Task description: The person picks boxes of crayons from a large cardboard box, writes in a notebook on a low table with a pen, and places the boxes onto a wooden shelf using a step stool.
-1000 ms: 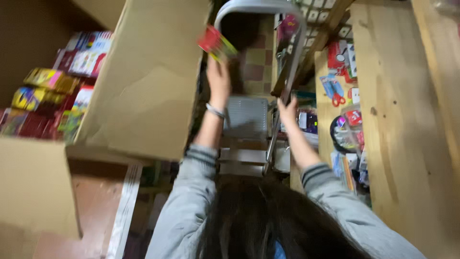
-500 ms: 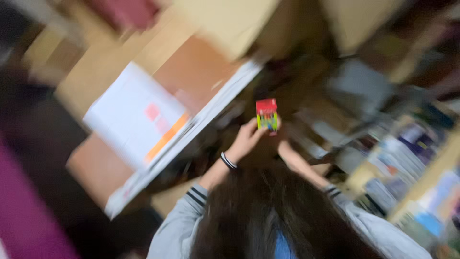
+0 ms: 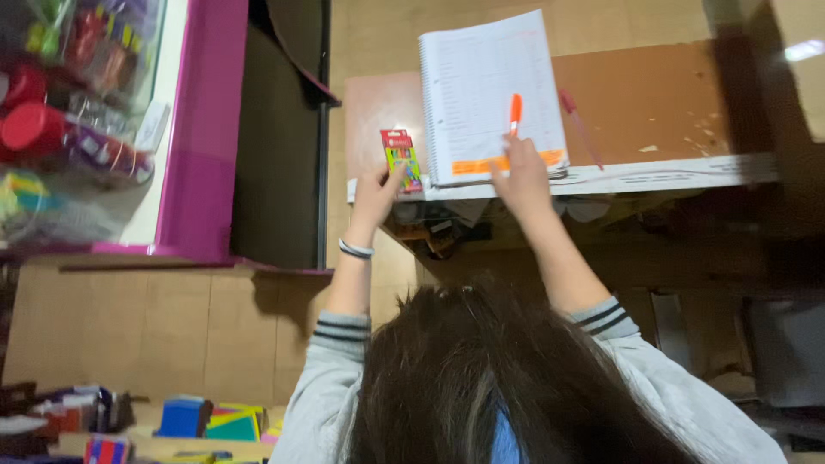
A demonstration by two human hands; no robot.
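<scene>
My left hand [image 3: 375,196] holds a small red box of coloured crayons [image 3: 400,158] by its lower end, resting it on the brown table [image 3: 653,99] beside an open spiral notebook [image 3: 488,90]. My right hand [image 3: 522,178] grips an orange pen [image 3: 515,113] with its tip up over the notebook's lined page, near an orange strip along the page's bottom edge. A bracelet sits on my left wrist. Grey sleeves with dark stripes cover my forearms, and long dark hair fills the bottom of the view.
A pink pen [image 3: 581,125] lies on the table right of the notebook. A magenta-framed display case [image 3: 204,129] with colourful goods stands at the left. Small coloured boxes [image 3: 206,419] sit on a shelf at the bottom left. Cardboard [image 3: 795,60] rises at the top right.
The view swung from shelves and a cardboard box to the table. My left hand brought the crayon box down beside the notebook. My right hand now holds an orange pen.
</scene>
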